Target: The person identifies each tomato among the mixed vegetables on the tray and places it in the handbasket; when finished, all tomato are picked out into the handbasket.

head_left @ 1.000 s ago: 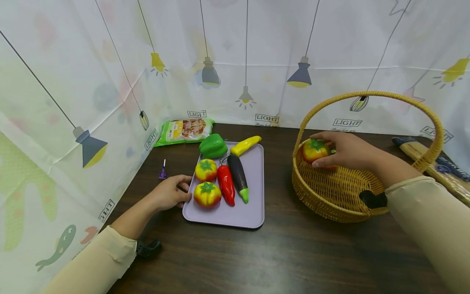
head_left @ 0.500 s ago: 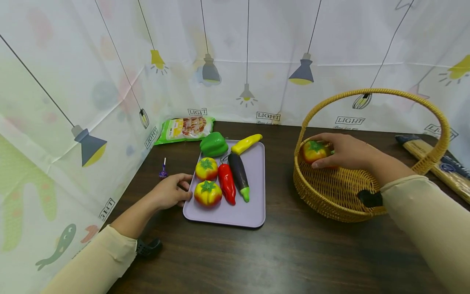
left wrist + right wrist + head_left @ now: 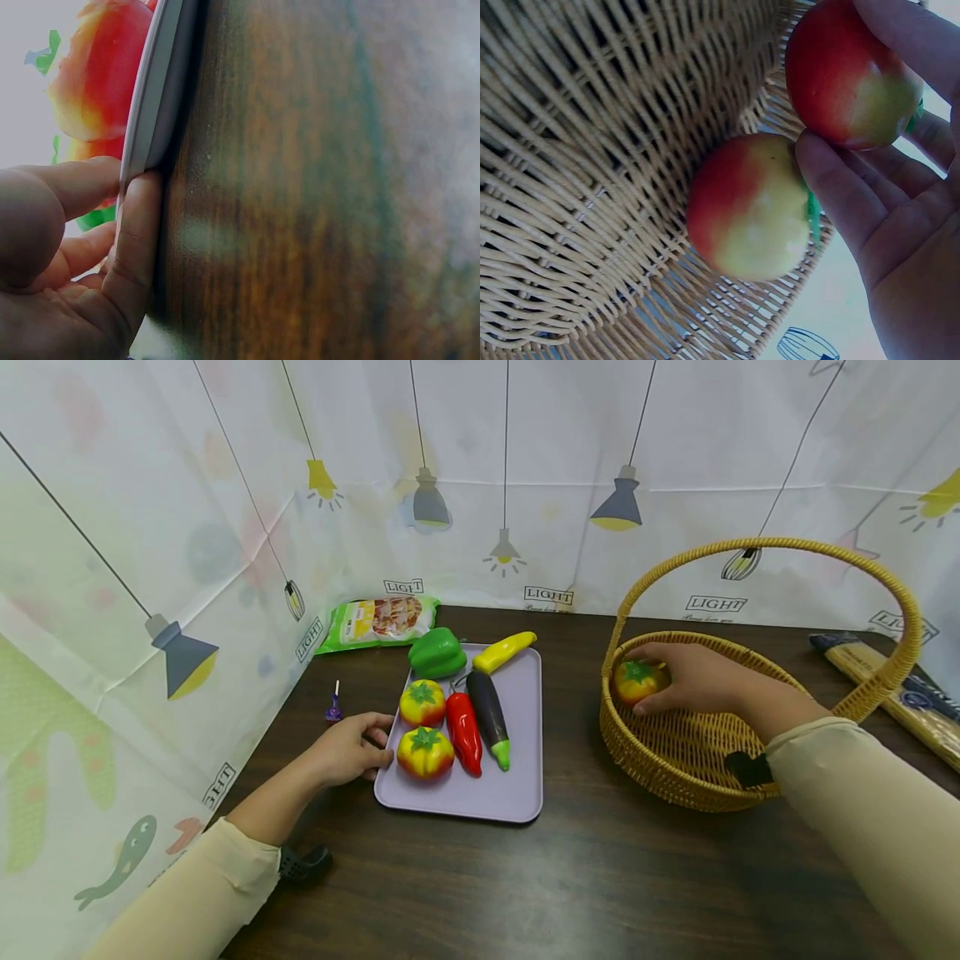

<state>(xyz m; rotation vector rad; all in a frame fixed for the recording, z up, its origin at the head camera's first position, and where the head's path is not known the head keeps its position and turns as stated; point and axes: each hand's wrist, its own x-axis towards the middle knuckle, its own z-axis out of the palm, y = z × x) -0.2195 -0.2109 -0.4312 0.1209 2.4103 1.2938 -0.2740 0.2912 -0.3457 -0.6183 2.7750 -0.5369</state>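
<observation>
In the head view my left hand (image 3: 351,750) is at the left edge of a lilac tray (image 3: 517,793). The left wrist view shows its thumb and fingers pinching the tray's rim (image 3: 142,112). On the tray lie two red-yellow toy tomatoes (image 3: 425,753), a green bell pepper (image 3: 437,653), a red chili pepper (image 3: 463,731), an eggplant (image 3: 487,714) and a yellow banana-shaped piece (image 3: 506,652). Inside the wicker basket (image 3: 652,772) my right hand (image 3: 697,677) holds a toy tomato (image 3: 636,683) between thumb and fingers. Beside it, another toy tomato (image 3: 754,206) rests against the wicker, hidden in the head view.
The basket's tall handle (image 3: 780,542) arches over my right forearm. A green food bag (image 3: 382,622) lies behind the tray, and a purple lollipop (image 3: 333,706) to its left. Packaged noodles (image 3: 892,685) lie right of the basket. Printed cloth (image 3: 510,468) hangs behind the table.
My right hand has moved slightly left and down in the basket, with the toy tomato still in its fingers. The left hand stays on the tray's rim.
</observation>
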